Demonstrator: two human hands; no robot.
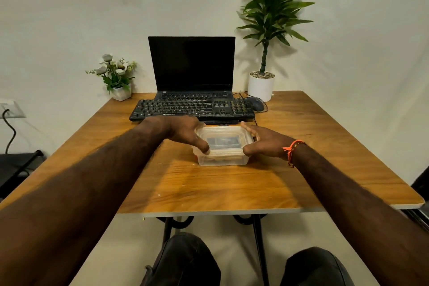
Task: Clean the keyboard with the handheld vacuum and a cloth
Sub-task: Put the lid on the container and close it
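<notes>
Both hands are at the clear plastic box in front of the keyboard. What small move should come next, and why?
Probably lift the lid off the clear box. The left hand and right hand already grip its two ends, it looks closed, and something dark shows inside, while no vacuum or cloth lies on the table.

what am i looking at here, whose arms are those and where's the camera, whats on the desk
There is no machine: the arms are a person's, filmed by a wide-angle camera worn on their head, looking down and forward. On the brown wooden table lies a clear lidded plastic container with something dark inside. The left hand and the right hand grip its two ends. Behind it sit a black external keyboard, a black open laptop, a dark computer mouse and two potted plants.
</notes>
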